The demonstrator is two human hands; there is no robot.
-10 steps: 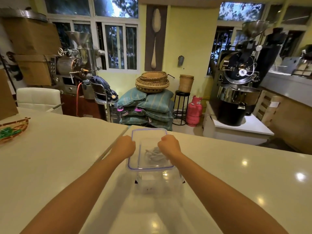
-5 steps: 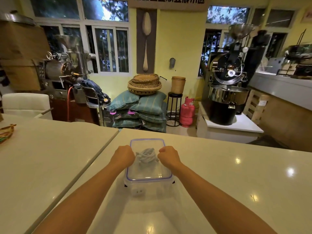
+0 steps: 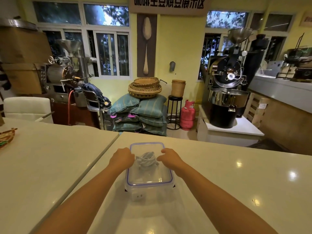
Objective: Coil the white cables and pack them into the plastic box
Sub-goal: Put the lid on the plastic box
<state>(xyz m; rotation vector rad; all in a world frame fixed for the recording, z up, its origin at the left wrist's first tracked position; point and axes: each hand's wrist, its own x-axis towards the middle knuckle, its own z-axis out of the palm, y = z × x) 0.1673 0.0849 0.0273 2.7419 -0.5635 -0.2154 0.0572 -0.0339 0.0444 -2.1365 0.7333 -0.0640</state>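
While the white cables (image 3: 146, 160) lie coiled inside the plastic box (image 3: 149, 191) on the surface (image 3: 236, 183), midway between my hands, my left hand (image 3: 121, 159) and right hand (image 3: 169, 158) each curl over a long edge of its lid (image 3: 149, 176), the box's long axis running straight away from me.

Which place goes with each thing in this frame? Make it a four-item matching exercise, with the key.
Things:
1. white cables
2. left hand
3. pink gas cylinder
4. woven baskets

Places:
A. on the floor beside the black stool
B. inside the plastic box
C. on top of the stacked sacks
D. at the box's left edge

Pairs: 1-B, 2-D, 3-A, 4-C
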